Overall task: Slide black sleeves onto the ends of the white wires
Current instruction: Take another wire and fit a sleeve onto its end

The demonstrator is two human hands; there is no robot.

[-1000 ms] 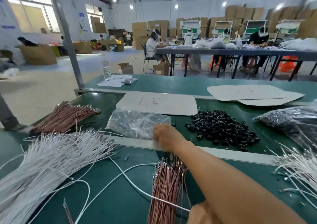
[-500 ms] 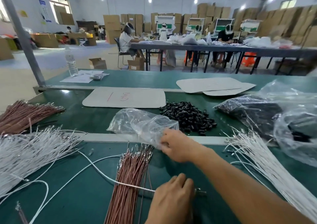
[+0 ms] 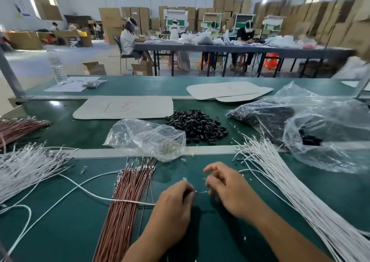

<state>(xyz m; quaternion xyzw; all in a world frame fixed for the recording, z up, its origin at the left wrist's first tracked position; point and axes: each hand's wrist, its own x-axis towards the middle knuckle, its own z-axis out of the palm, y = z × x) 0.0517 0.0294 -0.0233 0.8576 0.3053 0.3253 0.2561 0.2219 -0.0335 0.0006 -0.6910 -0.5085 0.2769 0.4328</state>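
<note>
Right hand off bag of small bits — fingers' hold unclear; left hand pinches white wire.

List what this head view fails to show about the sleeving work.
Head view only:
- right hand: motion blur hides whether its fingers pinch anything.
- wire end between the hands: too small to tell if sleeved.
- left hand: its fingers cover the white wire it grips.
- right wire bundle: cut off by the bottom edge.

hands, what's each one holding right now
Left hand: pinches the white wire near its end.
Right hand: fingers curled at the wire's tip; too blurred to tell what it holds.
</note>
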